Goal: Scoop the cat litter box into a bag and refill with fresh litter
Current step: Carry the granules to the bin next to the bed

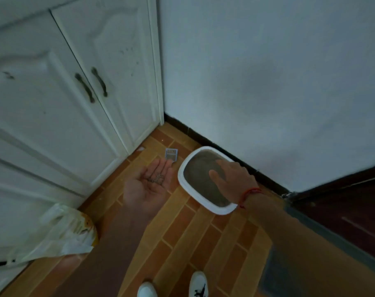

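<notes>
The scooping step looks not yet begun. The small grey slotted plastic scoop [171,154] lies on the orange tiled floor [182,243], and neither hand holds it.

The left hand [149,185] is held palm up with its fingers [163,169] straight and gripping nothing. A few small dark specks sit on the palm, and I cannot tell what they are. The fingertips point at the scoop and end just short of it. The right hand [231,179], with a red string bracelet [252,191] at the wrist, reaches out above the litter with loosely spread fingers and holds nothing. Whether it touches the litter cannot be told.

The next move probably calls for bending down, taking the scoop by its handle end, and bringing the crumpled white and yellow plastic bag [60,234] over. The bag lies well apart from the box, by the white panelled cabinet [54,103], and would need its mouth opened.

The white-rimmed rounded rectangular litter box [214,207] sits on the floor against the pale wall [268,82], just beside the scoop. It holds a flat bed of grey-brown litter that looks fairly smooth. The light is dim and no clumps can be made out.
</notes>
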`<move>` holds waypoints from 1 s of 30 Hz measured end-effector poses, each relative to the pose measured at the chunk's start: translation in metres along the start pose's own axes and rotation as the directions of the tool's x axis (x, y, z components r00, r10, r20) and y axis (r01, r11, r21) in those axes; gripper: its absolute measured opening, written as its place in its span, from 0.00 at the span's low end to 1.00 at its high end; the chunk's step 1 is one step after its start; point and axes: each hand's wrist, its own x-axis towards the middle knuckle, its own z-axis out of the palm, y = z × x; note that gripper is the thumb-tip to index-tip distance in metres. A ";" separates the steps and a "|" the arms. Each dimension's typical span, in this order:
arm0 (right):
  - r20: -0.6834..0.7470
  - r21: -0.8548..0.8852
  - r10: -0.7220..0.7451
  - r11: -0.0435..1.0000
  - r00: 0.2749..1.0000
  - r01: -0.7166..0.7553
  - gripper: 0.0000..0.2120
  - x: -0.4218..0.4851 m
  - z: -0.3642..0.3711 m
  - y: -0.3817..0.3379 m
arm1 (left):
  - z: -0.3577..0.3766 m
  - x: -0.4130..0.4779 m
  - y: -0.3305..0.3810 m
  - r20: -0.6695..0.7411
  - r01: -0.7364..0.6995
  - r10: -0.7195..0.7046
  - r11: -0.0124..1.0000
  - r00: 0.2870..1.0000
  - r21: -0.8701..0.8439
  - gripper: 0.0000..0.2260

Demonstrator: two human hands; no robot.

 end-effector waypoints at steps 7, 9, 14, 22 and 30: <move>-0.105 -0.094 -0.053 0.995 0.993 0.043 0.28 -0.043 -0.123 -0.033 | 0.079 -0.089 0.032 0.038 -0.040 0.042 0.997 0.998 -0.063 0.17; -0.133 -0.094 -0.061 0.994 0.989 0.049 0.28 -0.056 -0.149 -0.041 | 0.098 -0.109 0.038 0.077 -0.042 0.047 0.997 0.996 -0.062 0.17; -0.211 -0.135 -0.105 0.988 0.972 0.078 0.28 -0.087 -0.204 -0.057 | 0.143 -0.150 0.045 0.169 -0.059 0.069 0.996 0.983 -0.061 0.18; -0.344 -0.157 -0.123 0.985 0.931 0.072 0.29 -0.126 -0.251 -0.057 | 0.179 -0.192 0.050 0.270 -0.093 0.099 0.995 0.958 -0.035 0.18; -0.394 -0.158 -0.105 0.986 0.913 0.045 0.29 -0.139 -0.262 -0.033 | 0.200 -0.199 0.022 0.330 -0.059 0.051 0.998 0.943 0.014 0.18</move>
